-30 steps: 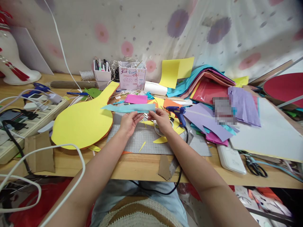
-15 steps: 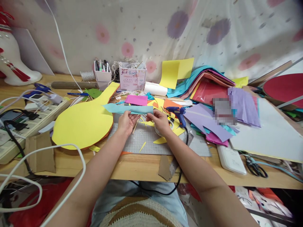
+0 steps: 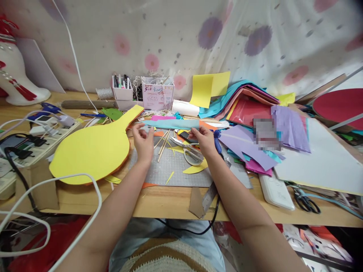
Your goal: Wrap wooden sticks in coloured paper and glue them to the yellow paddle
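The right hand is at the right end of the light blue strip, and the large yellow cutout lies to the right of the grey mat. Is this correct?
Not quite: the head view shows the large yellow cutout to the left of the grey mat. The right hand is indeed at the light blue strip's right end.

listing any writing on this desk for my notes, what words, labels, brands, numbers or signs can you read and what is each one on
"5.05": seemingly handwritten on the front of the white desk organizer box
Other scribbles on that box: too blurred to read
White power bank: faint print, too small to read
Pixelated rectangle: masked, unreadable
No brand or sign is legible.
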A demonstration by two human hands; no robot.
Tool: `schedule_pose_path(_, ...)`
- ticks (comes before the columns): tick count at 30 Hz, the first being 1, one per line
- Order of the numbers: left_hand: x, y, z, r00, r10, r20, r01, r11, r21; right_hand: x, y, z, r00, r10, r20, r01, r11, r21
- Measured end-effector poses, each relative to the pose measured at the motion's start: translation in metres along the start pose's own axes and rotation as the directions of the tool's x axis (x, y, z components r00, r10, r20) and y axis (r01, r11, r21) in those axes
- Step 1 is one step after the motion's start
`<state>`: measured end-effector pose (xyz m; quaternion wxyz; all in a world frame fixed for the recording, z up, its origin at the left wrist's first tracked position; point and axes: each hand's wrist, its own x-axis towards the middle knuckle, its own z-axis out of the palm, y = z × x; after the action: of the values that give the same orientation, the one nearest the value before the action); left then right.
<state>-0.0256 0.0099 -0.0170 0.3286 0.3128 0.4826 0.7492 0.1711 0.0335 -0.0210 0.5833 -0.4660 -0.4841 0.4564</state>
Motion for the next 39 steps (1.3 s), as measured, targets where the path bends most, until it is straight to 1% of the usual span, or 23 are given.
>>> schedule_pose_path(2,-0.002,-0.003,0.0,0.992,-0.022,0.121,0.017,0.999,0.045,-0.001,0.0,0.001,1.0,0.009,0.017,-0.009,1.0,0.014)
schedule_pose_path(5,0.001,-0.006,-0.001,0.972,-0.088,0.217,0.066,0.992,0.107,-0.003,0.0,0.004,0.998,0.021,0.06,-0.023,0.999,0.025)
schedule_pose_path(7,0.006,-0.007,-0.003,0.964,-0.115,0.242,0.084,0.987,0.133,-0.002,-0.001,0.003,0.996,0.026,0.08,-0.027,0.999,0.019)
schedule_pose_path(12,0.016,-0.008,-0.005,0.958,-0.154,0.243,0.101,0.971,0.216,0.0,-0.002,0.0,0.996,0.011,0.09,-0.011,1.0,0.01)
schedule_pose_path(17,0.018,-0.01,-0.005,0.961,-0.18,0.208,0.123,0.958,0.261,0.0,0.0,0.0,0.995,0.009,0.096,-0.009,1.0,0.005)
schedule_pose_path(20,0.019,-0.013,-0.006,0.968,-0.169,0.185,0.102,0.941,0.324,-0.001,0.001,0.001,0.995,0.009,0.096,-0.009,1.0,0.002)
schedule_pose_path(21,0.02,-0.013,-0.007,0.974,-0.155,0.166,0.095,0.942,0.322,-0.001,0.002,0.001,0.996,0.01,0.094,-0.01,1.0,-0.002)
schedule_pose_path(23,0.019,-0.014,-0.006,0.991,-0.101,0.092,0.075,0.966,0.249,-0.001,0.003,0.002,0.998,0.008,0.069,-0.008,1.0,-0.011)
schedule_pose_path(25,0.015,-0.013,-0.004,0.998,-0.063,-0.023,0.066,0.991,0.113,-0.001,0.003,0.003,1.0,-0.004,0.026,0.004,1.0,-0.017)
schedule_pose_path(26,0.011,-0.012,-0.002,0.995,-0.087,-0.058,0.09,0.995,0.044,-0.002,0.004,0.004,1.0,-0.011,0.01,0.011,1.0,-0.017)
schedule_pose_path(27,0.007,-0.01,0.001,0.988,-0.142,-0.052,0.142,0.99,-0.012,-0.003,0.004,0.005,1.0,-0.016,0.005,0.016,1.0,-0.016)
schedule_pose_path(28,0.002,-0.009,0.004,0.972,-0.234,0.0,0.234,0.971,-0.053,-0.004,0.004,0.007,1.0,-0.017,0.007,0.017,1.0,-0.011)
schedule_pose_path(29,-0.003,-0.008,0.007,0.933,-0.34,0.118,0.349,0.935,-0.066,-0.006,0.003,0.009,1.0,-0.015,0.018,0.016,1.0,-0.005)
schedule_pose_path(30,-0.008,-0.007,0.009,0.872,-0.426,0.241,0.45,0.891,-0.054,-0.007,0.003,0.011,0.999,-0.013,0.033,0.013,1.0,-0.001)
schedule_pose_path(31,-0.012,-0.006,0.011,0.824,-0.475,0.309,0.515,0.855,-0.058,-0.009,0.003,0.013,0.999,-0.013,0.05,0.013,1.0,0.0)
schedule_pose_path(32,-0.015,-0.005,0.012,0.791,-0.499,0.354,0.555,0.829,-0.07,-0.011,0.003,0.015,0.998,-0.014,0.066,0.014,1.0,-0.002)
schedule_pose_path(33,-0.016,-0.005,0.012,0.775,-0.513,0.369,0.579,0.81,-0.089,-0.012,0.003,0.016,0.997,-0.015,0.08,0.016,1.0,-0.006)
schedule_pose_path(35,-0.015,-0.005,0.011,0.77,-0.531,0.355,0.603,0.787,-0.131,-0.014,0.003,0.018,0.994,-0.02,0.106,0.021,1.0,-0.015)
schedule_pose_path(39,-0.009,-0.006,0.008,0.746,-0.58,0.328,0.648,0.747,-0.152,-0.015,0.006,0.019,0.988,-0.048,0.148,0.051,0.999,-0.015)
